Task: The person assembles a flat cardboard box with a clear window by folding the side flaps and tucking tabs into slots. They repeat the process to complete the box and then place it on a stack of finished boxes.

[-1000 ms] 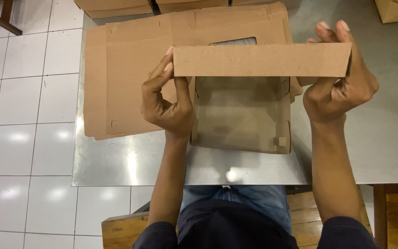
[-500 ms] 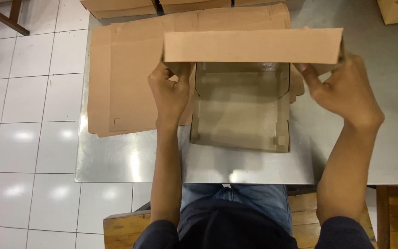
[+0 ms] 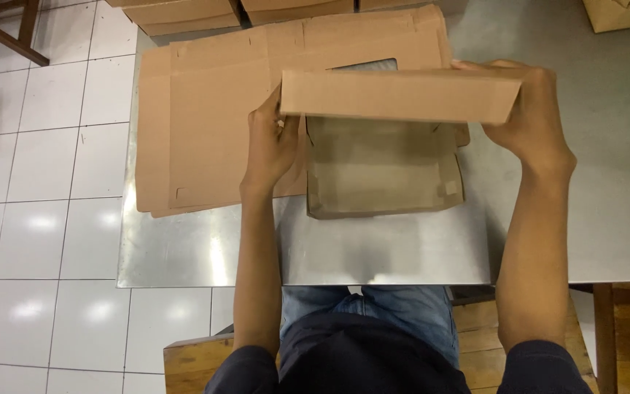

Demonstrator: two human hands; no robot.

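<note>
So the person's mid-way through folding up a cardboard box (image 3: 384,168) on a steel table (image 3: 373,248), and that box is the thing to go by here. It sits near the table's front edge, right in front of the person, with its base and side walls already standing and the inside open to the camera. The long flap (image 3: 399,95) on the box's far side is lifted and tilted over the opening. The left hand (image 3: 271,142) is closed on the left end of that flap, fingers tucked in by the box's left corner. The right hand (image 3: 530,117) wraps over the flap's right end, gripping it from the outside. Just left of and behind the box there's a stack of flat cardboard blanks (image 3: 213,124), one showing a cut-out window, and the box's far side overlaps that stack. More made-up boxes (image 3: 184,11) sit at the table's far edge, well behind the box. By the looks of it the step in hand is bringing that flap over, and the next move probably needs both ends pushed evenly so the flap's end tabs line up with the side walls instead of buckling.
</note>
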